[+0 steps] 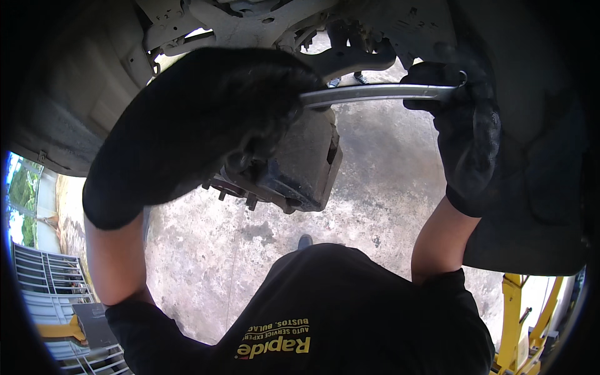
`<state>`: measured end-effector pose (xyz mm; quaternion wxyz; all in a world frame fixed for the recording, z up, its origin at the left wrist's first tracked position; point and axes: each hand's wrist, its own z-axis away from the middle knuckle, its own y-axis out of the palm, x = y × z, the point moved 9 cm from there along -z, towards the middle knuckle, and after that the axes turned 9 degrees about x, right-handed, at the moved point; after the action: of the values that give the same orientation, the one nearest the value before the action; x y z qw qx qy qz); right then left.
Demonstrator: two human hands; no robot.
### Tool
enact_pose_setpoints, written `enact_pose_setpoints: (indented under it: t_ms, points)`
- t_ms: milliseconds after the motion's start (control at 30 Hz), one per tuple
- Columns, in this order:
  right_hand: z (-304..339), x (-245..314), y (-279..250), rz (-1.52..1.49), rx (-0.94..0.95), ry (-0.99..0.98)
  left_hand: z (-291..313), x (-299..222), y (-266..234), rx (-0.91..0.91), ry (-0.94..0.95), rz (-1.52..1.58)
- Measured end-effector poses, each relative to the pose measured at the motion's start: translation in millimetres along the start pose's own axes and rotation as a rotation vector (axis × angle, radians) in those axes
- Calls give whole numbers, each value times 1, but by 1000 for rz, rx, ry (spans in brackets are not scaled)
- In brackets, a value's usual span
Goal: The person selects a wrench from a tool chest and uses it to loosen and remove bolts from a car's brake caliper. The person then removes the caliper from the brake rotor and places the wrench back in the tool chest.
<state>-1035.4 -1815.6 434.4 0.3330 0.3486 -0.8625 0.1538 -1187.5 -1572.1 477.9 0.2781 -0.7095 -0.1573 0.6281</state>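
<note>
Both my hands wear black gloves and are raised under a vehicle. A long silver wrench (369,94) spans the gap between them, lying nearly level. My right hand (469,131) is closed round its right end, fingers above and thumb below, and a small ring end shows by the fingers. At the wrench's left end, my left hand (262,94) is curled over it; its fingers are dark and partly blurred, and that end is hidden. Just below the left hand hangs a dark, boxy metal part (306,162) with several studs on its lower left edge.
A curved suspension arm (353,61) and pale underbody metal (244,22) lie above my hands. Dark body panels close in on both sides. Another person's legs (347,37) stand beyond. Yellow lift parts (511,319) are at lower right, a metal gate (50,272) at left.
</note>
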Motion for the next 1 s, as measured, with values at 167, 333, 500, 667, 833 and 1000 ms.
enact_pose_setpoints:
  t_ms: [167,333,500,667,833,1000]
  points:
    - [-48,38,2,-10,-58,-48,-134,-9,-23,580,80,216]
    - [-75,49,-1,30,-60,-114,-149,-5,-7,381,485,-419]
    - [-98,49,5,104,31,-27,-140,13,-20,294,409,-600]
    - [-121,46,18,-56,187,110,-134,11,-25,294,473,-406]
    - [-151,46,19,240,201,70,-132,25,-32,278,309,-421]
    - [-137,47,29,63,200,198,-130,23,-35,245,298,-457]
